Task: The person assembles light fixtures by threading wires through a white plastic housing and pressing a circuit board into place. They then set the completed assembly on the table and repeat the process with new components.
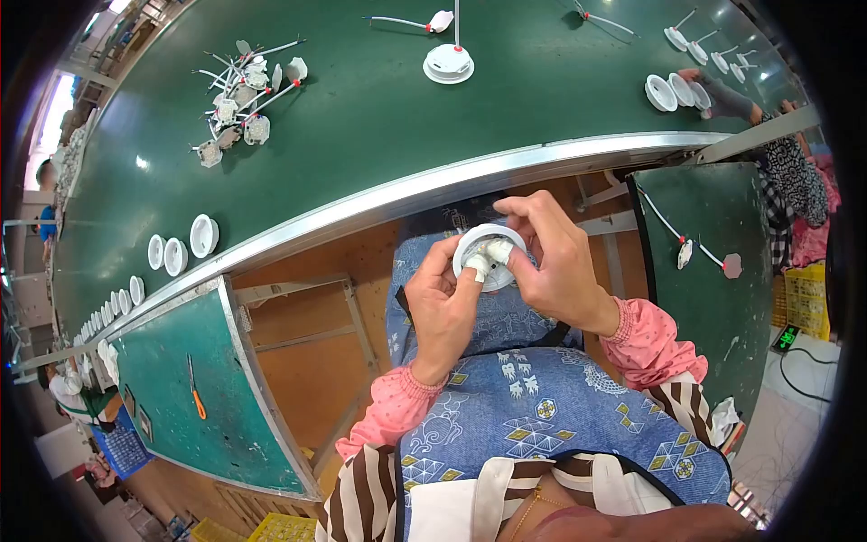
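Note:
A round white lamp housing (pixel 489 229) is gripped between my two hands above my lap, its hollow side facing up toward me. My left hand (pixel 442 303) closes on its left rim, thumb pressed inside. From the right, my right hand (pixel 562 266) grips the other side, its thumb also pushing into the hollow. White coverings wrap both thumb tips. What lies under the thumbs inside the housing is hidden.
On the green table stand a pile of wired lamp parts (pixel 239 99), a housing with an upright cable (pixel 449 65), and white rings (pixel 205 236) along the left edge. Orange-handled scissors (pixel 198 402) lie on the left side panel. A co-worker's hand (pixel 722 98) reaches in at right.

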